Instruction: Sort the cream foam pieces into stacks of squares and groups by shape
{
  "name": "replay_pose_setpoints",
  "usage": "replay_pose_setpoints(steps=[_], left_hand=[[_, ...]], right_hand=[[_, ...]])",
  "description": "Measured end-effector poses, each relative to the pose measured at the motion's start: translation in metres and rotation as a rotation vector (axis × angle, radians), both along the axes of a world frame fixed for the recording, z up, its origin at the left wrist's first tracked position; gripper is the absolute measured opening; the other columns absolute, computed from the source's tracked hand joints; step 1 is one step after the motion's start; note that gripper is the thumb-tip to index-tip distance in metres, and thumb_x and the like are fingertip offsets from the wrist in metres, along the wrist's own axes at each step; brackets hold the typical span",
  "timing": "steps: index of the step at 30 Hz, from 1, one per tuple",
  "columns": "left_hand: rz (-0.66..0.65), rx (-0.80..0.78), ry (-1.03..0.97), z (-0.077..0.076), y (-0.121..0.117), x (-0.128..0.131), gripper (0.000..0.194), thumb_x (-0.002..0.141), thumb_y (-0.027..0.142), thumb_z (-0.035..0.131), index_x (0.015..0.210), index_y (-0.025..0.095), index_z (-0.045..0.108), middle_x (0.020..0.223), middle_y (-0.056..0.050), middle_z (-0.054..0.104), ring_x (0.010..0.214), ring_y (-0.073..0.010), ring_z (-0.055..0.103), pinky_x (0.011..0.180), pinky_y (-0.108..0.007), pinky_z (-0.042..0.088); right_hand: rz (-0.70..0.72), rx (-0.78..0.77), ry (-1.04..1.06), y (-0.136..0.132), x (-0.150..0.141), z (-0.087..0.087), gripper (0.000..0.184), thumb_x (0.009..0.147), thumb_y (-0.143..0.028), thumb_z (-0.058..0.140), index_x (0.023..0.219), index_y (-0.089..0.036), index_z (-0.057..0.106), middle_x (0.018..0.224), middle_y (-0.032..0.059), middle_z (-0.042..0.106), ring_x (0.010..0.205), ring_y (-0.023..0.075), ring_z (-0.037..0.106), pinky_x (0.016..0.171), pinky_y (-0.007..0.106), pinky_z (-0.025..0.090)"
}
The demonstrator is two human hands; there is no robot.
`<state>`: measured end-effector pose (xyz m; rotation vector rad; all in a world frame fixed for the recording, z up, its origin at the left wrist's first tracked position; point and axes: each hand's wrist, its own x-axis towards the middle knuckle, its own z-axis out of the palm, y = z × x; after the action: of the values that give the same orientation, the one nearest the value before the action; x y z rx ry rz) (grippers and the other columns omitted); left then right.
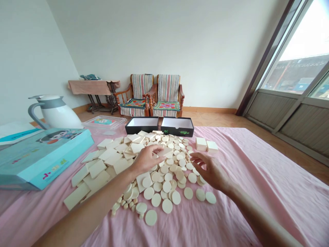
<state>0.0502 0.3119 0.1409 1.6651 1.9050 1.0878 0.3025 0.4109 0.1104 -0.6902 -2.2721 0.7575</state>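
My left hand (147,158) is over the middle of a pile of pale wooden pieces, its thumb and fingers closed on a square wooden tile (166,152). To the right of the pile, my right hand (209,169) is loosely curved, fingers apart, its fingertips close to some small wooden pieces; no held piece shows in it. Round wooden discs (167,187) spread beneath and in front of both hands. Larger square tiles (113,157) overlap in a heap on the left. Small wooden cubes (125,206) lie at the near left of the discs.
Two black open boxes (177,132) with white insides stand behind the pile. Two short stacks of square tiles (201,144) are at right. A turquoise box (46,157), a white jug (58,111) and a clear plastic lid (105,124) occupy the left of the pink cloth (246,171).
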Motion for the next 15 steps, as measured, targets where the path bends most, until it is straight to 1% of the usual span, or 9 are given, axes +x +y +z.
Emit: replay_pose_setpoints(steps=[2, 4, 6, 7, 9, 12, 14, 15], left_hand=[[-0.071, -0.026, -0.308, 0.0, 0.001, 0.017, 0.039, 0.074, 0.041, 0.069, 0.104, 0.017, 0.067, 0.107, -0.008, 0.068, 0.094, -0.0207, 0.062, 0.083, -0.032, 0.047], [-0.121, -0.061, -0.603, -0.001, 0.001, 0.036, 0.042, 0.076, 0.045, 0.069, 0.106, 0.016, 0.065, 0.108, -0.008, 0.066, 0.094, -0.0185, 0.061, 0.08, -0.029, 0.048], [-0.134, -0.093, -0.813, -0.002, 0.0, 0.053, 0.043, 0.075, 0.046, 0.072, 0.103, 0.015, 0.065, 0.104, -0.007, 0.065, 0.09, -0.0162, 0.061, 0.077, -0.028, 0.049], [-0.14, -0.103, -0.891, -0.002, -0.001, 0.06, 0.042, 0.074, 0.046, 0.073, 0.101, 0.015, 0.065, 0.1, -0.007, 0.065, 0.086, -0.0152, 0.061, 0.076, -0.027, 0.049], [-0.165, -0.116, -1.019, -0.004, -0.002, 0.072, 0.04, 0.073, 0.044, 0.075, 0.095, 0.013, 0.064, 0.091, -0.005, 0.064, 0.079, -0.0137, 0.061, 0.073, -0.027, 0.05], [-0.185, -0.136, -1.131, -0.009, -0.003, 0.082, 0.037, 0.072, 0.043, 0.077, 0.089, 0.014, 0.063, 0.081, -0.002, 0.061, 0.073, -0.0118, 0.062, 0.071, -0.025, 0.049], [-0.198, -0.15, -1.11, -0.01, -0.005, 0.083, 0.037, 0.074, 0.046, 0.074, 0.092, 0.015, 0.062, 0.082, -0.002, 0.063, 0.076, -0.0128, 0.063, 0.073, -0.026, 0.05], [-0.2, -0.139, -1.05, -0.009, -0.007, 0.082, 0.038, 0.076, 0.048, 0.072, 0.095, 0.016, 0.063, 0.087, -0.004, 0.064, 0.081, -0.0146, 0.064, 0.075, -0.027, 0.05]], right_hand=[[-0.015, 0.047, 0.057, -0.01, -0.005, 0.002, 0.027, 0.086, -0.022, 0.053, 0.113, -0.022, 0.057, 0.104, 0.0068, 0.066, 0.083, 0.018, 0.065, 0.071, 0.035, 0.056], [-0.03, 0.108, 0.108, -0.02, -0.01, 0.003, 0.041, 0.084, -0.025, 0.058, 0.125, -0.023, 0.05, 0.117, 0.0091, 0.061, 0.096, 0.0215, 0.062, 0.08, 0.039, 0.055], [-0.025, 0.173, 0.14, -0.028, -0.015, 0.003, 0.057, 0.083, -0.028, 0.063, 0.135, -0.024, 0.04, 0.129, 0.0113, 0.053, 0.112, 0.0259, 0.056, 0.09, 0.044, 0.052], [-0.021, 0.204, 0.152, -0.031, -0.016, 0.003, 0.062, 0.082, -0.029, 0.064, 0.137, -0.024, 0.036, 0.132, 0.0119, 0.051, 0.118, 0.0273, 0.052, 0.094, 0.045, 0.05], [-0.026, 0.24, 0.164, -0.036, -0.019, 0.002, 0.064, 0.082, -0.03, 0.064, 0.138, -0.025, 0.035, 0.133, 0.0124, 0.048, 0.123, 0.0284, 0.047, 0.097, 0.047, 0.048], [-0.052, 0.224, 0.149, -0.041, -0.022, 0.002, 0.059, 0.082, -0.027, 0.063, 0.135, -0.025, 0.038, 0.126, 0.0116, 0.051, 0.117, 0.0271, 0.051, 0.094, 0.045, 0.05], [-0.053, 0.206, 0.143, -0.039, -0.021, 0.004, 0.056, 0.081, -0.026, 0.063, 0.132, -0.025, 0.041, 0.121, 0.0104, 0.052, 0.11, 0.0256, 0.054, 0.088, 0.043, 0.052], [-0.058, 0.207, 0.142, -0.035, -0.019, 0.006, 0.055, 0.08, -0.027, 0.064, 0.131, -0.025, 0.043, 0.119, 0.01, 0.052, 0.107, 0.025, 0.055, 0.085, 0.041, 0.053]])
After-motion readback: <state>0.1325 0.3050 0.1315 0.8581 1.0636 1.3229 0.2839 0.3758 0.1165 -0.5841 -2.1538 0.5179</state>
